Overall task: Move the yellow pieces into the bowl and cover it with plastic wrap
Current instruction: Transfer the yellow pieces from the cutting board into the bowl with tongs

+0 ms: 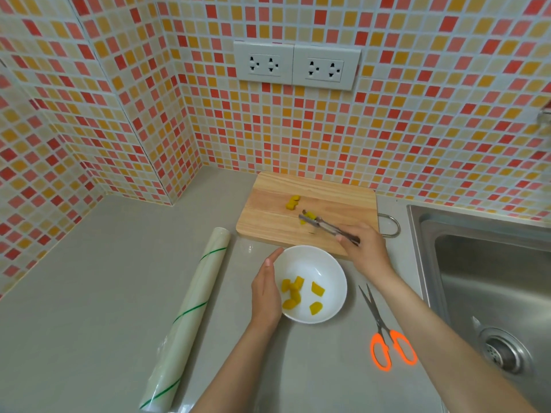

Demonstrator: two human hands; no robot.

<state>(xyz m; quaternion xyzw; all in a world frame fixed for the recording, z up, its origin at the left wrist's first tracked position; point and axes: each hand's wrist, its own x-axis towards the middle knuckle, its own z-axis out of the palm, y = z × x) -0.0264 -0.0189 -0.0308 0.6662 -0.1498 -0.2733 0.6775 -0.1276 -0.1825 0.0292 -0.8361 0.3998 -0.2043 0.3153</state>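
A white bowl point(325, 263) sits on the grey counter and holds several yellow pieces point(293, 292). My left hand point(267, 289) rests flat against the bowl's left rim, fingers straight. My right hand point(365, 248) grips metal tongs point(323, 223) over the wooden cutting board point(268, 216). The tong tips pinch a yellow piece point(310, 215). Another yellow piece point(292, 202) lies further back on the board. A roll of plastic wrap point(187, 314) lies to the left of the bowl.
Orange-handled scissors point(384, 332) lie right of the bowl. A steel sink point(492, 278) fills the right side. The tiled wall point(179, 114) with two socket plates point(295, 65) stands behind the board.
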